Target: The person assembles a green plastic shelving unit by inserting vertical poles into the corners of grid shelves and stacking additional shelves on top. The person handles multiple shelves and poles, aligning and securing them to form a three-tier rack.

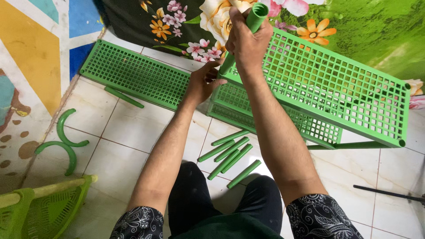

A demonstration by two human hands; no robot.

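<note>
Head view looks down on the right hand point(248, 42) wrapped around a green plastic tube point(254, 17) at the corner of the upper grid shelf point(336, 84), while the left hand point(203, 84) grips the lower shelf point(274, 117) near its corner. Shelves and tube look light, stiff and a little slick, so corners and tube ends seem the best holds. Spare tubes point(230, 157) lie on the tiled floor point(128, 128).

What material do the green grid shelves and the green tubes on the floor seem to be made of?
Grid shelves: probably moulded plastic, one even green with a slight sheen and thin regular ribs. Tubes: seemingly the same plastic, smooth and semi-gloss; the one in the right hand shows a hollow end.
</note>
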